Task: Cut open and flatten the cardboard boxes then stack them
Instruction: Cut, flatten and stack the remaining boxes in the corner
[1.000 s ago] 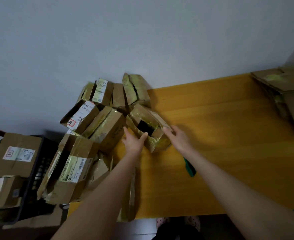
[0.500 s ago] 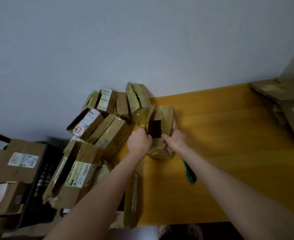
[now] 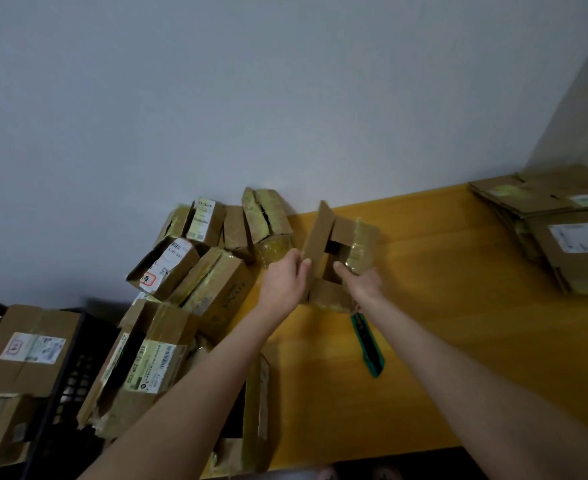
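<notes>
Head view puts the fingers (image 3: 302,264) of the left hand (image 3: 283,280) pinched on the raised flap of a small cardboard box (image 3: 346,245). The right hand (image 3: 363,284) curls round the box's lower right side, thumb pointing up toward the dark opening. The box lies straight ahead between the two hands, about equally near each, with its open mouth facing the person and its flap standing up and to the left. Whether its base touches the yellow surface (image 3: 441,306) I cannot tell. It is brown, creased, and wrapped in yellowish tape on the right face, so I judge the seams need cutting before it will lie flat.

A green utility knife (image 3: 368,344) lies on the surface just beside the right forearm, its long axis running away from the person toward the box; the right hand is nearer it. A heap of boxes (image 3: 213,275) sits to the left, and a flattened stack (image 3: 562,230) lies well apart at the far right.
</notes>
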A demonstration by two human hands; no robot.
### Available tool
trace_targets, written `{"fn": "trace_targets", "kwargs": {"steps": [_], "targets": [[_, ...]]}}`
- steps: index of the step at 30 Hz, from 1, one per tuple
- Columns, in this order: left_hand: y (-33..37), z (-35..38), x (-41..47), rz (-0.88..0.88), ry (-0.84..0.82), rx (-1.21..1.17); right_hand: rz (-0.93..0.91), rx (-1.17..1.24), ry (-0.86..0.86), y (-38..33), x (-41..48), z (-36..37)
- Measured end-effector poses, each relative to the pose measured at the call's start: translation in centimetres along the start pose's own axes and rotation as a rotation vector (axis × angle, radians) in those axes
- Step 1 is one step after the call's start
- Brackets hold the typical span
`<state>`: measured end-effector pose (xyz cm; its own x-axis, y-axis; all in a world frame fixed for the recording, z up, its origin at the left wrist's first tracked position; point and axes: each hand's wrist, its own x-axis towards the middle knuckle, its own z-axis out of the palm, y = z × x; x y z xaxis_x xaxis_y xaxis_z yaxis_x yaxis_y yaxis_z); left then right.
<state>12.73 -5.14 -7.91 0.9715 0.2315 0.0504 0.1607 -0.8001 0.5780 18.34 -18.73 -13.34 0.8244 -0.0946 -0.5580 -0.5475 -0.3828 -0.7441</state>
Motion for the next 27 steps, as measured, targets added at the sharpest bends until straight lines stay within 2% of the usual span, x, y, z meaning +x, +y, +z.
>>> {"fn": "trace_targets", "kwargs": {"steps": [3, 5, 8, 13, 16, 22, 25, 27], "targets": [[1.4, -0.1, -0.2, 0.159, 0.009, 0.073, 0.063, -0.155, 0.036, -0.4, 0.6, -1.2], [1.6, -0.2, -0.1, 0.197, 0.026, 0.087, 0.034, -0.174, 0.050, -0.5, 0.7, -1.7], [1.3, -0.5, 0.3, 0.119, 0.045, 0.032, -0.040, -0.044, -0.045, -0.9, 0.4, -2.3], [-0.1, -0.8, 1.1, -0.003, 0.041, -0.043, 0.027, 0.213, -0.216, -1.8, -0.9, -2.8], [-1.1, -1.0, 1.7, -0.083, 0.047, -0.077, 0.032, 0.245, -0.299, -2.2, -1.2, -2.7], [-2.4, -1.8, 2.0, -0.144, 0.015, -0.179, 0.008, 0.372, -0.375, -1.3, -0.7, -3.4], [-2.5, -2.0, 2.4, -0.145, -0.001, -0.186, -0.003, 0.425, -0.367, -0.5, -0.6, -3.7], [-2.8, -2.2, 2.7, -0.195, 0.013, -0.266, 0.024, 0.542, -0.345, -0.3, -0.5, -3.9]]}}
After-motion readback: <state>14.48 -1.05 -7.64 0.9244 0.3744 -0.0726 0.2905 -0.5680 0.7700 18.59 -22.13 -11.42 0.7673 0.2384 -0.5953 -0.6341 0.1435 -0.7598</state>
